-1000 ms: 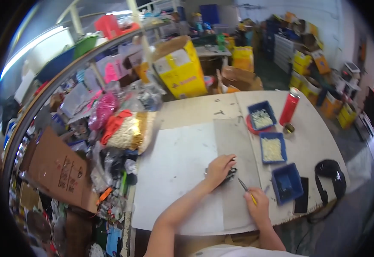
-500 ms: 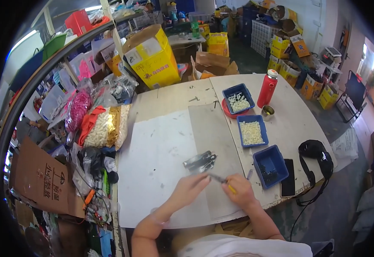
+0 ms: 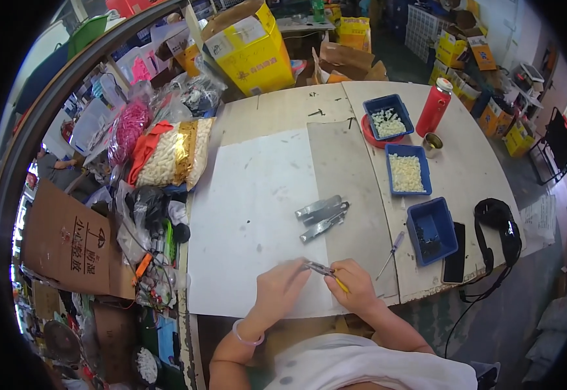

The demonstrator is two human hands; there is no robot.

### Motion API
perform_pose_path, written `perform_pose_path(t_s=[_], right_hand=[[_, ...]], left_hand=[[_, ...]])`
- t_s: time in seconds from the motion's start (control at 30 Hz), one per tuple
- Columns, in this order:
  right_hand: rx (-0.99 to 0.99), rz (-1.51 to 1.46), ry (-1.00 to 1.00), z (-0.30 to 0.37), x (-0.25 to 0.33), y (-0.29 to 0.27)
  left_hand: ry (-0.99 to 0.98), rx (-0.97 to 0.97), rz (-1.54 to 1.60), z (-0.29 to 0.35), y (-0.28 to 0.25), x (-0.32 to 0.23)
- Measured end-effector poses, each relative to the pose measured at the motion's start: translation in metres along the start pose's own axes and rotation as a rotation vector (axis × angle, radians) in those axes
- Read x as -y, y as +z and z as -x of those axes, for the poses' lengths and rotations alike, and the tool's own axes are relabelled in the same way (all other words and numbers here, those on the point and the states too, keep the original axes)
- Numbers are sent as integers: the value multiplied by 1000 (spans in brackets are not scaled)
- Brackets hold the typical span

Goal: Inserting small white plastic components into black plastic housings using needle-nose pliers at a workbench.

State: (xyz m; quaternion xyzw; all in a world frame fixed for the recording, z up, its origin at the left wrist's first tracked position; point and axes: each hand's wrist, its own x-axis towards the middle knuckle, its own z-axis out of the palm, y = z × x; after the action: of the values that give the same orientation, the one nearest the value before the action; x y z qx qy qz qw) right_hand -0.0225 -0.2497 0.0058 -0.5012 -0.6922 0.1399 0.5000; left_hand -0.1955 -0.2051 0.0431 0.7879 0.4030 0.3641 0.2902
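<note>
My right hand (image 3: 355, 286) is closed round a pair of pliers (image 3: 340, 283) with yellow handles, above the near edge of the table. The metal jaws point left and meet the fingertips of my left hand (image 3: 279, 287). That hand is closed in a pinch at the jaws; whatever it holds is too small to make out. Beyond both hands, several shiny metal strips (image 3: 322, 214) lie loosely side by side on a white sheet (image 3: 251, 214). To the right of my hands lies a screwdriver (image 3: 398, 242) with a pale purple handle.
On the right stand a blue bin (image 3: 453, 250) with dark small parts, two blue bins (image 3: 428, 185) (image 3: 407, 112) of whitish pieces, a red bottle (image 3: 435, 109), a metal cup (image 3: 432, 144), a phone (image 3: 453, 260) and a black strapped pouch (image 3: 495, 227). Bags and clutter (image 3: 166, 156) crowd the left.
The view has shifted, so the table sits higher and further right. My hands are closer to the near edge, away from the metal strips. The pliers' jaws remain at my left fingertips.
</note>
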Motion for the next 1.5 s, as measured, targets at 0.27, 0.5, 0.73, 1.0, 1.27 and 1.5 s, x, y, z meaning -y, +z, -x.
perform_pose_path(t_s=[0.27, 0.5, 0.73, 1.0, 1.27, 1.5], right_hand=[[384, -119, -254, 19, 6, -4], [157, -131, 40, 29, -19, -6], [4, -167, 297, 30, -25, -21], [9, -94, 178, 37, -17, -25], [-141, -35, 576, 2, -47, -31], [-137, 66, 362, -15, -37, -13]], left_hand=[[-801, 525, 808, 59, -44, -11], [-608, 1315, -503, 109, -93, 76], [-50, 556, 127, -28, -10, 53], [324, 105, -531, -157, 114, 109], [314, -119, -174, -97, 87, 47], [394, -166, -288, -74, 65, 23]])
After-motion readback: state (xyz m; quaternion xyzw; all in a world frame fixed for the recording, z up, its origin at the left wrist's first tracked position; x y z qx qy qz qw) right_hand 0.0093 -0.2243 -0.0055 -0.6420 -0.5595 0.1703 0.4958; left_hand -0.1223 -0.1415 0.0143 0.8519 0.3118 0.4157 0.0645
